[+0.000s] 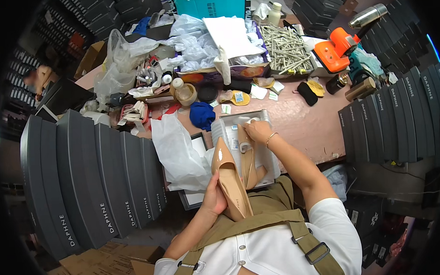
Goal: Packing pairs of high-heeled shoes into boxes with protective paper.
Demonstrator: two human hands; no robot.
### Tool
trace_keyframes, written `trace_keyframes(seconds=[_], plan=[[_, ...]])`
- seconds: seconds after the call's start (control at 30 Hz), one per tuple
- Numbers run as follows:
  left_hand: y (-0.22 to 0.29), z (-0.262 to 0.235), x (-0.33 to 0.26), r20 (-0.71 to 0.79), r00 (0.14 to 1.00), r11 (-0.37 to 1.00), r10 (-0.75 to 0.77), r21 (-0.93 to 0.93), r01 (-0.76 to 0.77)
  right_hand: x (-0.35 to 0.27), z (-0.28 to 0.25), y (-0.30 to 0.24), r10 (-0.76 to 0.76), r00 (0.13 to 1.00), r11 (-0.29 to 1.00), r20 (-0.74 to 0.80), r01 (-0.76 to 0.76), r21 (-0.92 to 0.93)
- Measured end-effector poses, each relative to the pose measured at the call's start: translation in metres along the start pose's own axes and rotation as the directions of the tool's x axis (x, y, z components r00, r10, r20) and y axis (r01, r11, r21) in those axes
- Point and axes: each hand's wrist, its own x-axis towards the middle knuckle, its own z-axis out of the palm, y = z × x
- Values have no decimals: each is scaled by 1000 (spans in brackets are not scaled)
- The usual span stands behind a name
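Observation:
My left hand (213,198) grips a glossy beige pointed shoe (229,178) near its heel end, sole side turned toward me, toe pointing away. A second beige shoe (248,158) lies in the open white shoe box (272,167) in front of me. My right hand (256,131), a thin bracelet on its wrist, reaches into the far end of that box and touches white tissue paper (251,121) beside the second shoe's toe.
White wrapping paper (178,151) lies left of the box. Rows of dark grey shoe boxes (85,171) stand at left and more dark boxes (398,116) at right. The pink table (311,122) holds a blue cloth (202,115), an orange tool (335,48), metal rods (285,48), plastic bags.

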Motion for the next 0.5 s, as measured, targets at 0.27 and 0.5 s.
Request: trace_keyframes(seconds=[0.27, 0.5], plan=[[24, -22, 13, 41, 996, 984, -78, -158, 84, -59, -109, -73, -268, 937, 251, 223, -156, 955], [15, -16, 11, 34, 996, 995, -78, -67, 80, -102, -75, -155, -232, 953, 882, -194, 290, 372]])
